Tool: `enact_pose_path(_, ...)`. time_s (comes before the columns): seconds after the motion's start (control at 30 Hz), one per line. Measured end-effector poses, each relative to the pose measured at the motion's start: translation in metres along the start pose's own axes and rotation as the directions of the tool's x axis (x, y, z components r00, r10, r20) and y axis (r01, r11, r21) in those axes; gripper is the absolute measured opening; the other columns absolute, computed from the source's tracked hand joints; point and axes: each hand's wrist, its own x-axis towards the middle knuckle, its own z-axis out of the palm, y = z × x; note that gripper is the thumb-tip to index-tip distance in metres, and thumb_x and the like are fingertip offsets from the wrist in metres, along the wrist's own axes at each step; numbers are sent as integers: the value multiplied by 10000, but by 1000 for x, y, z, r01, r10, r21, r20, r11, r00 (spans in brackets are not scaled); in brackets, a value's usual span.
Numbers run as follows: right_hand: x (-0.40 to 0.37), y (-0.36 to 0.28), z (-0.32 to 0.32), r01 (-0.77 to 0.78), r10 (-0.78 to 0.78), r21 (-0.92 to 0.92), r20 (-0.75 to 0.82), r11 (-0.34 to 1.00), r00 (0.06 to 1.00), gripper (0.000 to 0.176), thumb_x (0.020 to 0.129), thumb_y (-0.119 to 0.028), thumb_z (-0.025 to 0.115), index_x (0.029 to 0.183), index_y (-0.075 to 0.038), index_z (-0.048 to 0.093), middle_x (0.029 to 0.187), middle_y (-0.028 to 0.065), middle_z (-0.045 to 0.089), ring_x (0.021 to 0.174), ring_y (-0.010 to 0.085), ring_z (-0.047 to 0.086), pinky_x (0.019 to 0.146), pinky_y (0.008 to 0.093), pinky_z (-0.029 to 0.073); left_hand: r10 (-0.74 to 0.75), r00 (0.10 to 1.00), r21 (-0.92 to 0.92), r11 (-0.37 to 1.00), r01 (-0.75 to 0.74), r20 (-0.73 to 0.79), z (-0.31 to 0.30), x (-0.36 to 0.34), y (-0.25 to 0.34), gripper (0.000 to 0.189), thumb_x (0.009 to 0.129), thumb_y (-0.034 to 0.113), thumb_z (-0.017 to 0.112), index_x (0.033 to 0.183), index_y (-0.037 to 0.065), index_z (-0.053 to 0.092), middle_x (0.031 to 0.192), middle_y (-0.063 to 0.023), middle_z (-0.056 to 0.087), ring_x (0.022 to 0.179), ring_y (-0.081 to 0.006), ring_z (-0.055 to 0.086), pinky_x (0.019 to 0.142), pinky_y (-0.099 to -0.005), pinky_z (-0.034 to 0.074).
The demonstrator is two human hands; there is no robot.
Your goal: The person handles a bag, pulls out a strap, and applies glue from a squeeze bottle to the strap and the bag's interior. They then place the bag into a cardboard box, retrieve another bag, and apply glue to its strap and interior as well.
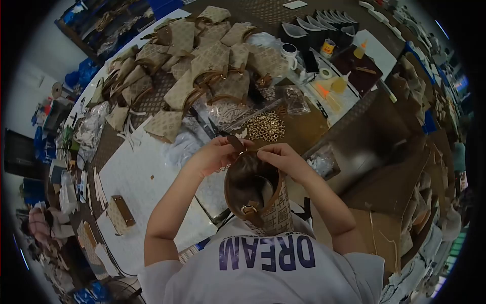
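Note:
Close to my chest is a small handbag [284, 205] in tan patterned material with brown trim, its mouth facing up and its dark lining showing. A brown strap tab with a metal ring sits on its near rim. My left hand [218, 153] is closed on a brown strap piece [235, 143] at the bag's far rim. Beside it, my right hand [279, 158] pinches that same rim between thumb and fingers. Just beyond both hands lies a heap of small gold-coloured metal rings [264, 126]. Scissors [204, 123] rest to the left of the rings.
Many similar patterned bags [210, 61] are piled at the far left. Bottles of yellowish liquid [340, 82], a white mug [289, 53] and a phone [310, 62] stand or lie at the far right. One patterned piece [120, 215] lies on the white board [147, 190].

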Motion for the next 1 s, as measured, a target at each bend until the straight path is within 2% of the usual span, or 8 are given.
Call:
enact_pose_path(0.1,0,-10,11,-52,53,-44,20,998,998,298,889,-267,594,969,14,654,834,-17,624,749,43,544,655,206,434,17,995,4,1000,-17,102,-19,-7,5,230,908,94,532,1092,-22,606,1016,-56,635,757,-86,600,657,-209,487)
enact_pose_path(0.2,5,-10,17,-70,73,-75,48,995,996,345,875,-302,614,1041,0,644,872,-10,626,773,53,559,660,201,436,-13,995,169,986,-4,97,-21,-18,15,224,900,93,545,1089,-14,598,965,-27,624,672,-55,557,588,-182,453)
enact_pose_path(0.27,11,0,18,-13,17,-58,68,998,998,343,876,-299,612,1037,3,643,866,-11,626,772,51,557,673,199,436,11,990,120,992,-28,140,-23,-24,15,235,895,107,558,1098,-8,587,964,-28,621,680,-64,560,612,-193,452)
enact_pose_path(0.4,11,-8,29,-30,32,-23,69,999,997,334,901,-285,580,987,30,648,850,-4,633,766,51,551,693,210,441,34,976,6,999,-36,217,-29,-34,10,248,878,119,585,1098,5,571,966,-28,617,730,-76,561,678,-203,443)
enact_pose_path(0.5,17,3,29,-42,40,16,99,999,994,320,885,-278,605,1019,10,643,874,-2,636,785,52,567,705,207,450,35,984,51,998,-45,176,-27,-40,8,214,880,105,579,1068,2,574,956,-30,615,807,-79,562,729,-209,437)
enact_pose_path(0.6,18,7,32,-49,42,65,107,997,993,306,888,-269,603,1014,7,644,884,0,640,798,52,571,716,210,454,71,986,416,900,-128,150,-20,-45,16,236,879,82,588,1105,13,578,1011,-21,618,848,-76,556,753,-233,468)
enact_pose_path(0.7,16,8,35,-32,26,58,107,998,994,299,888,-263,602,1012,6,643,894,2,642,814,52,573,735,209,454,140,986,544,823,-164,85,-11,-54,17,209,857,38,605,1062,6,580,982,-30,626,865,-85,571,767,-247,478)
enact_pose_path(1.0,20,-1,44,-33,32,9,148,999,989,300,889,-268,606,1017,0,643,895,-2,643,825,51,572,752,207,451,256,967,714,675,-186,10,1,-73,29,168,798,-70,596,956,-13,596,882,-62,650,809,-109,614,729,-250,502)
